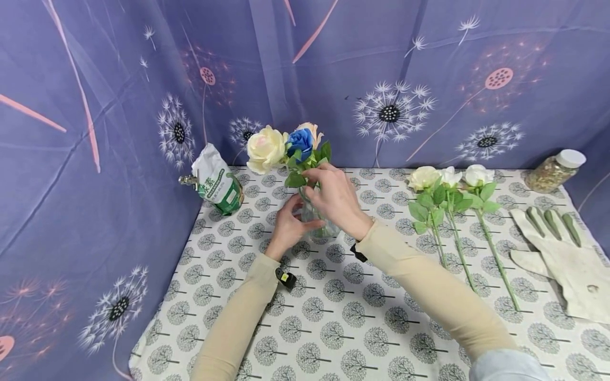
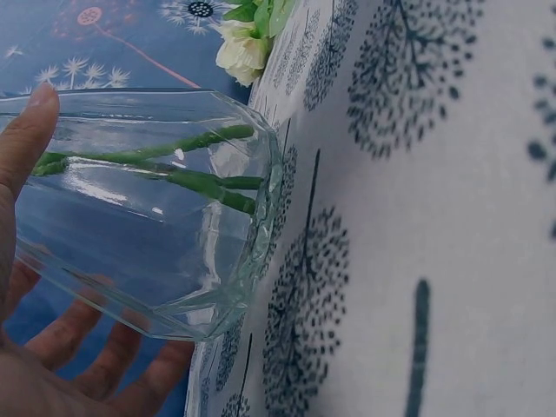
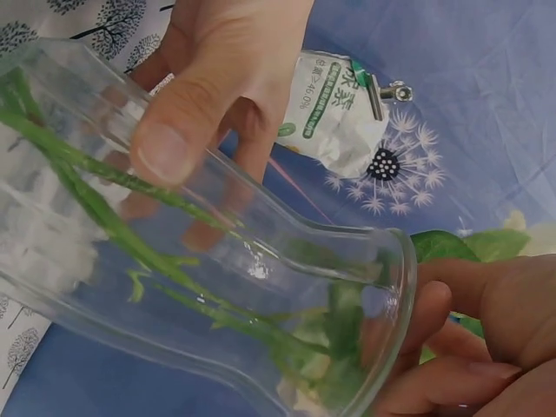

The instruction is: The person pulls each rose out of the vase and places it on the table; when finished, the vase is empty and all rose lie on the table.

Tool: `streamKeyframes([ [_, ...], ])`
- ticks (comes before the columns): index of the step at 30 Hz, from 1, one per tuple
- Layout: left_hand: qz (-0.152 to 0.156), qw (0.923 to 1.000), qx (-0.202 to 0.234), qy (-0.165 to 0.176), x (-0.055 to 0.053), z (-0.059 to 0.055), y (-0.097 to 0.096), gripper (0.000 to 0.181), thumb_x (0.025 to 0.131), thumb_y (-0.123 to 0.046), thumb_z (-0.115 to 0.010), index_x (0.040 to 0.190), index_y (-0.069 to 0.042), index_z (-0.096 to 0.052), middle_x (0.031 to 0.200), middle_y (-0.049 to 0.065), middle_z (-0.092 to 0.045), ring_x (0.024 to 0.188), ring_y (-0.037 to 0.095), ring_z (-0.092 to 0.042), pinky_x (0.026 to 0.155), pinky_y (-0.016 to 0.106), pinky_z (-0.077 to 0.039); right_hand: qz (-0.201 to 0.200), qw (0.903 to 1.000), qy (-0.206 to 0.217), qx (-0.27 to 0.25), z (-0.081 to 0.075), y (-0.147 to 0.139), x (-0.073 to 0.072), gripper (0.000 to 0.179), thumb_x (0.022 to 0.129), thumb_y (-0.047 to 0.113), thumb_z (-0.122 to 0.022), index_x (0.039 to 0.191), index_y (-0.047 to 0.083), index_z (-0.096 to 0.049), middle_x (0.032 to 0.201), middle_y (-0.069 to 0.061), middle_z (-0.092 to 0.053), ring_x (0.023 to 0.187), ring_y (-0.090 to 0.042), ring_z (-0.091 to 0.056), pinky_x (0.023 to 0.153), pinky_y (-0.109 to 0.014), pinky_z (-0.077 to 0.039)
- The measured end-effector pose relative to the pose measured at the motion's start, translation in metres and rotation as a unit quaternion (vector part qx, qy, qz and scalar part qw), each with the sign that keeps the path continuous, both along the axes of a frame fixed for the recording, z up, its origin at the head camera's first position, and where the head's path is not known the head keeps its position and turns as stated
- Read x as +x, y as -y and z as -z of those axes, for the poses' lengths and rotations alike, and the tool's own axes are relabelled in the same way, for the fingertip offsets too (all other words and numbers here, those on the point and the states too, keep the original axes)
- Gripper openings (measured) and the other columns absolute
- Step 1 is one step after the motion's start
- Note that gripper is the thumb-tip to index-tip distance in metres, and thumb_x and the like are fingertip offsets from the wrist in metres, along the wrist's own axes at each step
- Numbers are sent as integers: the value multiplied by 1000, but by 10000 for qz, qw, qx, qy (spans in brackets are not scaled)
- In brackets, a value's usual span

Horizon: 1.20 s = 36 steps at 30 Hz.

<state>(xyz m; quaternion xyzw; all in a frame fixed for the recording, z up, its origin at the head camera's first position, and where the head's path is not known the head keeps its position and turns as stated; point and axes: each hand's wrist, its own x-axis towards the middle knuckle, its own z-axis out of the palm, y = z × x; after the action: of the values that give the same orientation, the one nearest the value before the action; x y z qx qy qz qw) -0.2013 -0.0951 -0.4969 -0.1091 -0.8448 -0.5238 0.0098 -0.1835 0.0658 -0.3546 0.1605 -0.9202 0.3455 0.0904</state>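
A clear glass vase [image 2: 130,234] stands on the cloth, slender green stems inside it. My left hand [image 1: 289,225] grips its lower body, thumb on one side and fingers round the other. Above the mouth show a cream rose [image 1: 267,149], a blue rose [image 1: 300,143] and a partly hidden peach rose [image 1: 312,131]. My right hand [image 1: 335,196] is at the rim [image 3: 407,295], fingers curled among the leaves [image 1: 295,180] and pinching at the rose stems just under the blooms. Which stem lies between the fingertips is hidden.
Three pale roses [image 1: 450,177] with long stems lie to the right. Beyond them are white work gloves [image 1: 567,264] and a white-lidded jar [image 1: 555,172]. A green-and-white bag [image 1: 219,185] with a metal clip stands left of the vase. Purple curtains [image 1: 333,69] border the patterned tablecloth [image 1: 305,328].
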Motion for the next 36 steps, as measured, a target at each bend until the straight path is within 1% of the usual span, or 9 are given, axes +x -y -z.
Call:
streamKeyframes([
  [2, 9, 10000, 21, -4, 0, 0, 0, 92, 73, -41, -102, 149, -14, -59, 139, 18, -71, 129, 38, -68, 111, 54, -61, -8, 10000, -64, -12, 1, 1, -1, 32, 97, 8, -76, 129, 6, -78, 116, -14, -76, 67, -18, -57, 52, -25, -47],
  [5, 20, 10000, -32, -35, -1, 0, -1, 88, 75, -32, -102, 149, -13, -59, 138, 20, -71, 128, 38, -69, 110, 53, -62, -67, 9999, -145, -8, 3, 3, -3, 30, 97, 8, -77, 127, 5, -79, 118, -14, -77, 69, -20, -61, 54, -25, -48],
  [10, 97, 9998, -113, -167, -1, 0, -1, 88, 77, -25, -100, 152, -11, -56, 139, 22, -70, 128, 41, -69, 108, 51, -64, -215, 9997, -113, 16, 1, 5, -5, 30, 98, 7, -76, 127, 3, -78, 123, -17, -81, 61, -14, -56, 49, -21, -40],
  [13, 156, 9995, -64, -249, 0, 0, 0, 88, 78, -24, -100, 152, -10, -56, 139, 24, -68, 127, 43, -69, 107, 52, -65, -273, 9996, -12, 45, -1, 7, -6, 30, 100, 7, -74, 129, 3, -77, 121, -17, -82, 54, -10, -47, 44, -20, -34],
  [15, 168, 9995, -39, -277, 0, 0, 0, 88, 78, -24, -100, 152, -10, -56, 139, 24, -68, 127, 43, -69, 107, 52, -65, -272, 9996, 24, 86, -1, 8, -7, 31, 100, 7, -74, 131, 4, -77, 119, -17, -83, 52, -9, -46, 42, -19, -33],
  [18, 181, 9994, 9, -286, 0, 0, 0, 88, 77, -26, -100, 152, -10, -56, 139, 24, -68, 127, 43, -68, 106, 52, -65, -250, 9996, 24, 136, -1, 9, -7, 32, 100, 6, -74, 131, 6, -77, 115, -16, -84, 52, -10, -48, 42, -20, -35],
  [23, 199, 9990, -108, -387, 0, 0, 1, 90, 76, -26, -100, 152, -10, -55, 137, 23, -69, 126, 43, -69, 106, 52, -65, -165, 9996, 17, 213, 1, 11, -7, 31, 100, 8, -75, 131, 8, -78, 114, -15, -85, 55, -12, -55, 43, -20, -40],
  [30, 176, 9991, -51, -379, 0, 2, 1, 87, 78, -20, -99, 151, -8, -54, 140, 24, -66, 128, 47, -67, 106, 56, -64, -30, 9992, -241, 308, 5, 14, -7, 32, 100, 9, -74, 132, 9, -78, 122, -16, -83, 50, -9, -45, 41, -20, -33],
  [36, 198, 9986, -80, -484, 0, 2, 1, 87, 77, -21, -100, 151, -9, -55, 139, 23, -68, 128, 46, -67, 107, 58, -62, -24, 9987, -491, 99, 9, 14, -6, 30, 98, 4, -73, 128, 7, -79, 116, -18, -83, 53, -9, -46, 42, -20, -34],
])
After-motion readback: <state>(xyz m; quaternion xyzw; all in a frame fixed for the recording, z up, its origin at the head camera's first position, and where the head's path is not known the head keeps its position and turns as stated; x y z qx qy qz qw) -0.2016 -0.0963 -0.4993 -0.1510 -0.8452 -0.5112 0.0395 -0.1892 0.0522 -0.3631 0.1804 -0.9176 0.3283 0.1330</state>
